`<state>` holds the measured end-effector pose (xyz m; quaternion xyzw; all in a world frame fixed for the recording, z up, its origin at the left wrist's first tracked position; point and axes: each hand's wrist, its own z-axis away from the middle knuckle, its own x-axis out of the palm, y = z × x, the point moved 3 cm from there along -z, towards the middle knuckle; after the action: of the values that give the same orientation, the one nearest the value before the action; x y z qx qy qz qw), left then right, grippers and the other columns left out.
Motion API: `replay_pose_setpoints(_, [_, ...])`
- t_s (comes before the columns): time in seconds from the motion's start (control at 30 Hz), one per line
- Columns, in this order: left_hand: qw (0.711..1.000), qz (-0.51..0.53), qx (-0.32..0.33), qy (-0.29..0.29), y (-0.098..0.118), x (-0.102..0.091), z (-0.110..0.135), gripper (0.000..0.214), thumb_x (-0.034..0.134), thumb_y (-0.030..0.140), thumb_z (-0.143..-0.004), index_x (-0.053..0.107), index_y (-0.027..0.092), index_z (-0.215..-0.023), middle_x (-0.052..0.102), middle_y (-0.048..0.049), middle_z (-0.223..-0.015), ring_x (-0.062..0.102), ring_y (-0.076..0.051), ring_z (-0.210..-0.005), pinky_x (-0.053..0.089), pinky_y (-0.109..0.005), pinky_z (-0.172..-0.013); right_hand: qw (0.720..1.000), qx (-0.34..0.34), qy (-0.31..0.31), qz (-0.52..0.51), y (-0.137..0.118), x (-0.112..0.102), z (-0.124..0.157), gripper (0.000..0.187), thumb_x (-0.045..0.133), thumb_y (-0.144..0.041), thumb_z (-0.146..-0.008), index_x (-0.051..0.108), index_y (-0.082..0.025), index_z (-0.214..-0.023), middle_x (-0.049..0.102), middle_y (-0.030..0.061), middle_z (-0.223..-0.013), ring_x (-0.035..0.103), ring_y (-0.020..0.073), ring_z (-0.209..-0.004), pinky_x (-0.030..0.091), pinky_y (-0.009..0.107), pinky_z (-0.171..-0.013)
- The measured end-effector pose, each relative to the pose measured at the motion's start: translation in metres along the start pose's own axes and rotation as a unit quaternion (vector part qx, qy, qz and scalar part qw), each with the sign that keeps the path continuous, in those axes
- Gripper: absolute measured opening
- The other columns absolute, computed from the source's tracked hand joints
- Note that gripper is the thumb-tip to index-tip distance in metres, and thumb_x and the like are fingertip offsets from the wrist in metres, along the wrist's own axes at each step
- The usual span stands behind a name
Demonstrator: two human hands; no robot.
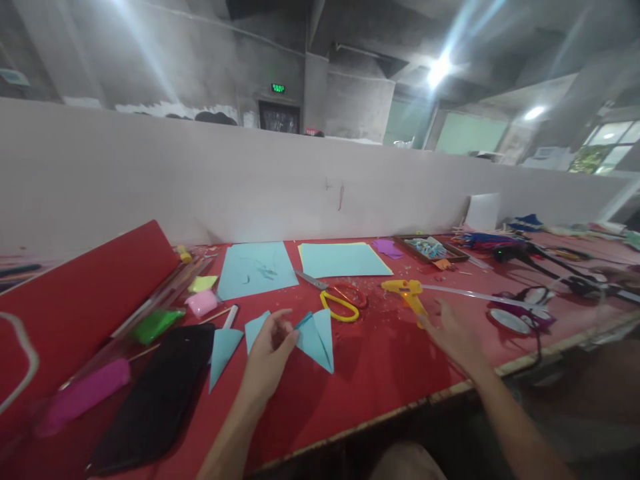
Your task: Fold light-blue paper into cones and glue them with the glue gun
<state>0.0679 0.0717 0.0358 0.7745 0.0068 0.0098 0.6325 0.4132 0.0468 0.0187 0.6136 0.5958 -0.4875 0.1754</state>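
Left of the glue gun (pixel 406 289), the left hand (pixel 270 353) pinches folded blue paper (pixel 319 339) by its edge, seemingly steadying the fold; the right hand (pixel 454 335) spreads its fingers at the gun's handle, contact unclear.

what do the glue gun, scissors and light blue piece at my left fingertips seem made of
Glue gun: probably smooth plastic, evenly yellow. Scissors: grey, metal-looking blades; smooth red and yellow handles, probably plastic. Light blue piece: seemingly matte paper or card, from its thin edges and crease.
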Motion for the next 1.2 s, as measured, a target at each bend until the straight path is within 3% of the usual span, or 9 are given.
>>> replay_pose_setpoints(0.1, [0.995, 0.090, -0.043, 0.010, 0.007, 0.001, 0.002, 0.038, 0.067, 0.032, -0.058, 0.055, 0.019, -0.091, 0.048, 0.0050, -0.066, 0.045, -0.008, -0.059, 0.038, -0.020, -0.056, 0.998, 0.012, -0.004, -0.063, -0.024, -0.026, 0.022, 0.035, 0.045, -0.039, -0.075, 0.055, -0.013, -0.096, 0.061, 0.0154, -0.091, 0.058, 0.0285, -0.087, 0.044, 0.042, -0.078])
replay_pose_setpoints(0.17, [0.990, 0.125, -0.064, 0.003, 0.011, 0.001, 0.002, 0.041, 0.070, 0.031, -0.055, 0.056, 0.020, -0.092, 0.049, 0.0054, -0.067, 0.045, -0.007, -0.059, 0.039, -0.020, -0.057, 0.975, 0.035, -0.094, -0.200, -0.054, -0.031, 0.033, 0.030, 0.040, -0.039, -0.078, 0.057, -0.017, -0.090, 0.064, 0.0093, -0.081, 0.060, 0.0223, -0.074, 0.047, 0.037, -0.071])
replay_pose_setpoints(0.27, [0.987, 0.146, -0.069, -0.008, 0.014, 0.000, 0.001, 0.041, 0.072, 0.030, -0.055, 0.057, 0.020, -0.092, 0.049, 0.0060, -0.065, 0.045, -0.007, -0.057, 0.039, -0.020, -0.057, 0.881, -0.016, -0.261, -0.394, -0.117, -0.021, 0.041, 0.027, 0.047, -0.040, -0.078, 0.058, -0.017, -0.086, 0.064, 0.0047, -0.076, 0.060, 0.0176, -0.073, 0.046, 0.031, -0.072])
replay_pose_setpoints(0.4, [0.984, 0.161, -0.081, -0.001, 0.008, -0.001, -0.004, 0.042, 0.074, 0.030, -0.053, 0.058, 0.020, -0.090, 0.050, 0.0070, -0.062, 0.044, -0.006, -0.054, 0.038, -0.018, -0.055, 0.728, 0.017, -0.388, -0.565, -0.180, 0.004, 0.045, 0.032, 0.051, -0.046, -0.076, 0.060, -0.016, -0.083, 0.061, 0.0010, -0.070, 0.056, 0.0128, -0.064, 0.045, 0.027, -0.067])
replay_pose_setpoints(0.47, [0.981, 0.167, -0.098, 0.005, 0.002, -0.001, -0.006, 0.044, 0.075, 0.032, -0.052, 0.058, 0.019, -0.091, 0.051, 0.0068, -0.062, 0.045, -0.006, -0.055, 0.038, -0.018, -0.056, 0.687, 0.027, -0.405, -0.603, -0.196, 0.016, 0.049, 0.035, 0.055, -0.049, -0.074, 0.062, -0.016, -0.084, 0.062, 0.0011, -0.071, 0.055, 0.0118, -0.065, 0.044, 0.026, -0.069])
replay_pose_setpoints(0.57, [0.980, 0.165, -0.108, 0.007, -0.003, -0.002, -0.007, 0.046, 0.075, 0.034, -0.053, 0.057, 0.019, -0.092, 0.052, 0.0062, -0.065, 0.046, -0.006, -0.057, 0.039, -0.018, -0.057, 0.648, 0.050, -0.425, -0.630, -0.202, 0.033, 0.060, 0.043, 0.059, -0.055, -0.068, 0.063, -0.015, -0.084, 0.062, 0.0014, -0.068, 0.053, 0.0112, -0.061, 0.042, 0.025, -0.063])
replay_pose_setpoints(0.73, [0.987, 0.125, -0.099, -0.007, 0.006, -0.006, -0.001, 0.041, 0.075, 0.033, -0.053, 0.059, 0.018, -0.087, 0.051, 0.0063, -0.063, 0.044, -0.005, -0.055, 0.036, -0.016, -0.052, 0.651, 0.095, -0.373, -0.654, -0.190, 0.046, 0.071, 0.043, 0.067, -0.057, -0.057, 0.063, -0.017, -0.072, 0.060, 0.0007, -0.071, 0.052, 0.0119, -0.067, 0.040, 0.024, -0.066])
replay_pose_setpoints(1.03, [0.987, 0.089, -0.119, -0.062, 0.008, 0.001, 0.011, 0.037, 0.071, 0.034, -0.059, 0.057, 0.019, -0.090, 0.048, 0.0069, -0.061, 0.043, -0.006, -0.053, 0.035, -0.017, -0.050, 0.626, 0.025, -0.420, -0.656, -0.188, 0.042, 0.083, 0.033, 0.059, -0.051, -0.071, 0.062, -0.019, -0.076, 0.051, -0.0044, -0.056, 0.042, 0.0078, -0.050, 0.035, 0.020, -0.049])
replay_pose_setpoints(1.2, [0.986, 0.109, -0.115, -0.054, 0.002, -0.003, 0.009, 0.032, 0.070, 0.034, -0.062, 0.059, 0.020, -0.089, 0.050, 0.0061, -0.066, 0.045, -0.005, -0.055, 0.037, -0.015, -0.051, 0.639, 0.039, -0.387, -0.664, -0.188, 0.040, 0.082, 0.029, 0.060, -0.047, -0.071, 0.060, -0.019, -0.072, 0.056, -0.0031, -0.066, 0.049, 0.0091, -0.061, 0.041, 0.021, -0.062])
